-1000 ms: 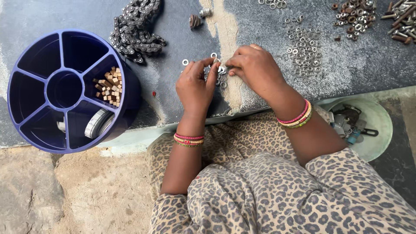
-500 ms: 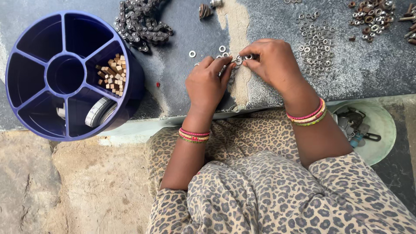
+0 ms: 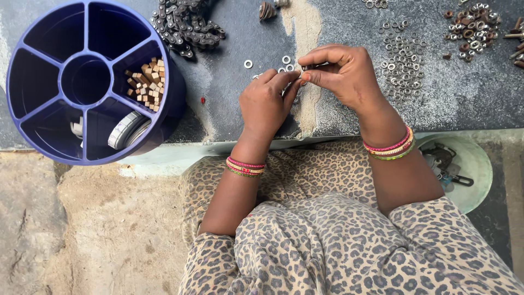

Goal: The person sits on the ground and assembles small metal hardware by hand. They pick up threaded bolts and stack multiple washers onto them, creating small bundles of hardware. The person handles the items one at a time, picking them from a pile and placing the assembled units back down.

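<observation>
My left hand (image 3: 268, 104) and my right hand (image 3: 339, 72) meet fingertip to fingertip over a dark grey slab (image 3: 338, 114). Both pinch a small metal part between them; it is mostly hidden by the fingers. A few loose silver washers (image 3: 286, 59) lie on the slab just beyond my fingers. A wider spread of small washers (image 3: 402, 57) lies to the right of my right hand. Both wrists wear coloured bangles.
A round blue divided organiser (image 3: 87, 82) stands at the left, one compartment holding small tan pieces (image 3: 147, 82), another a tape roll (image 3: 125, 130). A dark chain heap (image 3: 184, 24) lies at the top. Mixed rusty hardware (image 3: 474, 24) sits top right. A pale green bowl (image 3: 464, 169) sits below the slab's edge.
The view has shifted so everything sits lower and to the right in frame. My hands stay together over the washers, fingers working the small part.
</observation>
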